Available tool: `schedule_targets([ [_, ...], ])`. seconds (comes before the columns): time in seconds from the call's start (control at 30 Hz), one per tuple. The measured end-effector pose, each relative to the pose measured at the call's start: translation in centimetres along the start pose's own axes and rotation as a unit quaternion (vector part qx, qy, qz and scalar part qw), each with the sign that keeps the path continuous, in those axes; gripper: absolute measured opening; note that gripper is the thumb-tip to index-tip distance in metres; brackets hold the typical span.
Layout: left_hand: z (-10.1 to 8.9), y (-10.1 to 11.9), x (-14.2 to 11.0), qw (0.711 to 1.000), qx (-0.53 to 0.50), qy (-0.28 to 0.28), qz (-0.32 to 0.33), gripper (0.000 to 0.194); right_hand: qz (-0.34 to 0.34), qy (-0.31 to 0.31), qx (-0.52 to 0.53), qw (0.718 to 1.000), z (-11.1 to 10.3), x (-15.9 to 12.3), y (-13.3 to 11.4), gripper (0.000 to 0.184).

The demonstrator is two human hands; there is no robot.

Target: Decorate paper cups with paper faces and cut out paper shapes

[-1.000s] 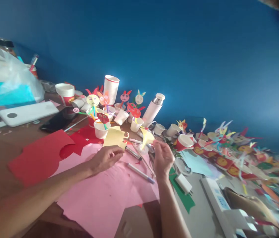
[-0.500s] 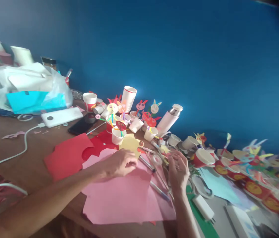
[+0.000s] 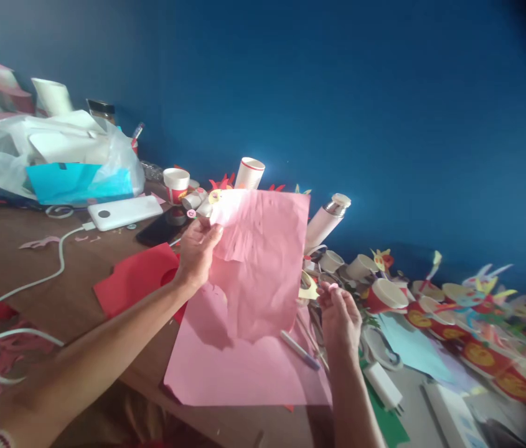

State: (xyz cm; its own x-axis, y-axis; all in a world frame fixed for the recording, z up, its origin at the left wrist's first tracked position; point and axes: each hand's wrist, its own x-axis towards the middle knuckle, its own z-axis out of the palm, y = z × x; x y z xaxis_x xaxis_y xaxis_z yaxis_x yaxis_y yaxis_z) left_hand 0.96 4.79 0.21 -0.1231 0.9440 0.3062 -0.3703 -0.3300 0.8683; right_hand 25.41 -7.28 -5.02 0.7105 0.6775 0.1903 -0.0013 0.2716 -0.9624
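Observation:
My left hand pinches the upper left corner of a pink paper sheet and holds it up off the table, so it hides the small cup figures behind it. A second pink sheet lies flat beneath. My right hand hovers just right of the raised sheet, fingers loosely curled with nothing in them, above a pen and close to a yellow paper cut-out.
Red paper lies left of the pink sheets. Behind are a white power bank with its cable, a black phone, a plastic bag, paper cups and a white flask. Many decorated red cups crowd the right side.
My left hand has taken the pink sheet by its corner and lifted it upright from the table. My right hand has stayed in about the same place.

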Motion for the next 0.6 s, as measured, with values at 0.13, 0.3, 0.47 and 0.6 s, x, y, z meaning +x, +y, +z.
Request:
schedule_targets([
  [0.13,0.2,-0.2,0.4,0.999,-0.016,0.032,0.038,0.023,0.023,-0.176,0.063,0.982,0.7,-1.2,-0.7,0.025],
  [0.3,1.4,-0.4,-0.1,0.998,0.014,0.034,0.045,0.022,0.021,-0.28,-0.089,0.956,2.0,-3.4,-1.5,0.019],
  [0.47,2.8,0.4,-1.0,0.998,0.024,-0.057,0.014,0.021,0.005,-0.215,-0.155,0.964,3.1,-4.2,-1.4,0.023],
  [0.6,0.7,1.4,-0.4,0.974,0.074,-0.211,-0.033,0.036,-0.002,-0.127,-0.102,0.987,2.6,-3.4,-0.8,0.024],
])
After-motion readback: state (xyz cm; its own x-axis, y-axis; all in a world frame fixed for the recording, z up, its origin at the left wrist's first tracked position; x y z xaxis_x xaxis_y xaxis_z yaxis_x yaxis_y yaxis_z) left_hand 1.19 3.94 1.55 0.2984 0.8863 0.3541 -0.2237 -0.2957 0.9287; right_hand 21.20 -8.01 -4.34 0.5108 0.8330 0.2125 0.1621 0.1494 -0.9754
